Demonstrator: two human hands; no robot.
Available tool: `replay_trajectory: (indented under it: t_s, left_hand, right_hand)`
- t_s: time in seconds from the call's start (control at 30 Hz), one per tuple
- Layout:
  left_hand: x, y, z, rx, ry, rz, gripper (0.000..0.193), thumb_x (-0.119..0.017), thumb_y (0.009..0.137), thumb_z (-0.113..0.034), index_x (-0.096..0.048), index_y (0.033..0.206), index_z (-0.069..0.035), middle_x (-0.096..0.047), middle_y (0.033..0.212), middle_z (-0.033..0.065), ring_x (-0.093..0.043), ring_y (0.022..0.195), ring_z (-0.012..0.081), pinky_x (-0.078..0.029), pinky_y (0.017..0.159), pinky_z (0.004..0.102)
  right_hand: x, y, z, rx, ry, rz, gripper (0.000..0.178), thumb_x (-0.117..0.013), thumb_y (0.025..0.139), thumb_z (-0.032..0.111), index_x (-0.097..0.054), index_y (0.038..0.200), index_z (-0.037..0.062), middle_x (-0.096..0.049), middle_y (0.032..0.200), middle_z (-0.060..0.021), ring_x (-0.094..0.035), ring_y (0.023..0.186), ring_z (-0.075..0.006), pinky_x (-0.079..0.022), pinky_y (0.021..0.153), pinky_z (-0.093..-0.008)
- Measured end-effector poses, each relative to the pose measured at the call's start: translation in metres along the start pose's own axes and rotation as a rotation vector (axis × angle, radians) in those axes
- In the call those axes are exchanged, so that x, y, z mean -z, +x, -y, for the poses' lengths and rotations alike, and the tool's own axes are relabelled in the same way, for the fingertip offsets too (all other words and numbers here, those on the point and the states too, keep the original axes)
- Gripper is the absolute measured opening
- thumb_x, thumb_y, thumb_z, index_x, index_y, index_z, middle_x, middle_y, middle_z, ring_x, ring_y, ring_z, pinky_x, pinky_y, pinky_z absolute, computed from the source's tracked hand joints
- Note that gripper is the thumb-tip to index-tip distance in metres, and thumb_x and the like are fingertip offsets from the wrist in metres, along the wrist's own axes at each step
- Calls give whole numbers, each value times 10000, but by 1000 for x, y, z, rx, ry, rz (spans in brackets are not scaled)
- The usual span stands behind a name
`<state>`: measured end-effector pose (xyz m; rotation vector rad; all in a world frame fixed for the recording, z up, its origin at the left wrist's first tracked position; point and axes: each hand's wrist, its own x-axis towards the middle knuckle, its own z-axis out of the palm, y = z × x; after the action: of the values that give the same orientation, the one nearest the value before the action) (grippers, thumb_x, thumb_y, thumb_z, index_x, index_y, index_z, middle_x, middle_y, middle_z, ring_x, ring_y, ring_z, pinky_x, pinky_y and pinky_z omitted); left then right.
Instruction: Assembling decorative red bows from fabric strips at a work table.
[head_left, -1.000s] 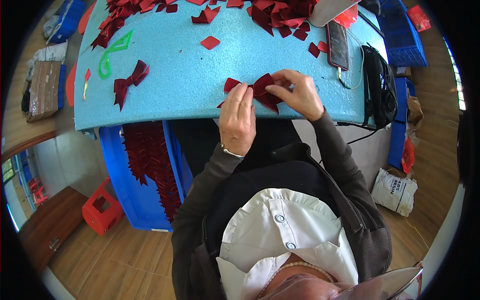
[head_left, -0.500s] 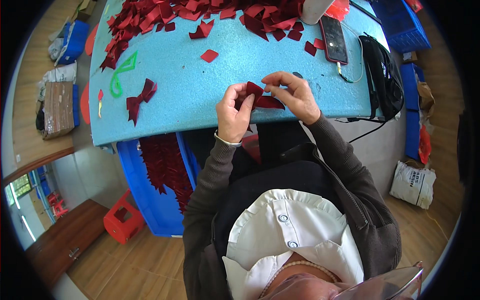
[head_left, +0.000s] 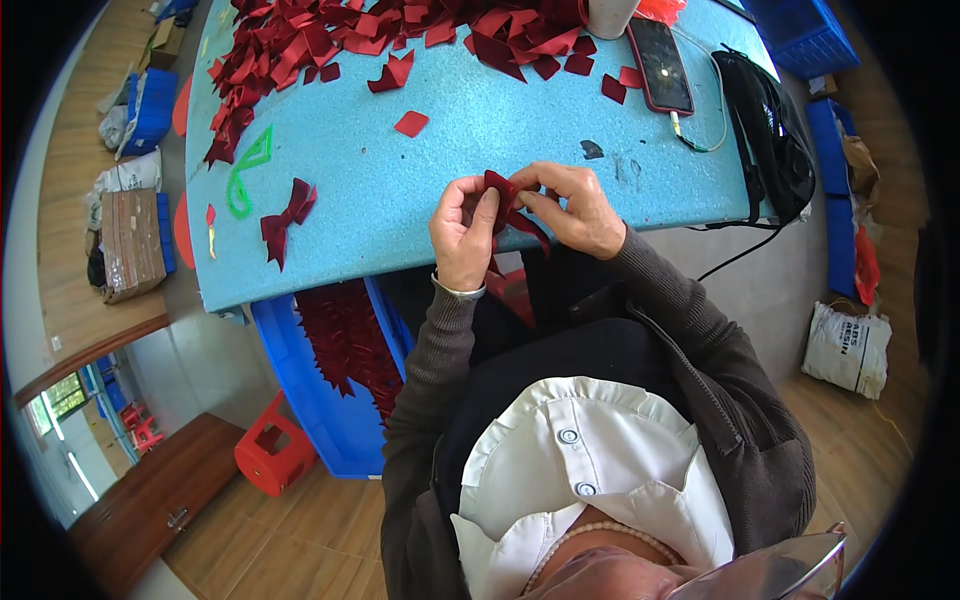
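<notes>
Between my two hands, over the near edge of the table, is a dark red ribbon bow with a tail hanging down toward the right. My left hand pinches its left part between thumb and fingers. My right hand is closed on the bow's right side, thumb and forefinger pressed together at its middle. Another dark red ribbon bow lies on the table to the left. One small red ribbon piece rests farther off, beyond my hands.
A heap of red ribbon pieces covers the table's far side. Green plastic pieces lie at left. A phone with a cable and a black bag are at right. Below the table, a blue bin holds red ribbon strips.
My right hand has come left and closed on the bow beside my left hand. The tail now hangs lower, and the whole view has shifted slightly.
</notes>
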<state>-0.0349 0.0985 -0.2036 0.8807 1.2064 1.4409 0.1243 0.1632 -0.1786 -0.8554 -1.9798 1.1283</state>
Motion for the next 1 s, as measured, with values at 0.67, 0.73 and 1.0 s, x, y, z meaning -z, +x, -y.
replay_trajectory:
  t_s: [0.67,0.73,1.0]
  left_hand:
    - [4,-7,15,-193,254,-133,122,-608,906,-46,-537,999,-15,-617,844,35,-569,741,71,-483,660,229]
    - [4,-8,14,-292,397,-154,121,-592,903,-22,-536,1010,-11,-611,813,56,-576,717,95,-481,651,247]
    - [18,-10,12,-497,765,-155,213,-617,875,-29,-539,1072,-5,-607,835,99,-602,756,200,-483,686,308]
  right_hand:
    - [-18,-11,1,-140,-21,-6,143,-577,801,39,-619,914,-39,-618,691,-146,-574,546,-188,-448,512,-302]
    - [-17,-11,1,-181,83,16,135,-574,810,54,-616,895,-41,-608,680,-155,-574,542,-194,-451,517,-308]
    - [-35,8,-7,-72,-241,65,195,-629,846,166,-634,798,-23,-598,624,-176,-599,533,-278,-459,513,-342]
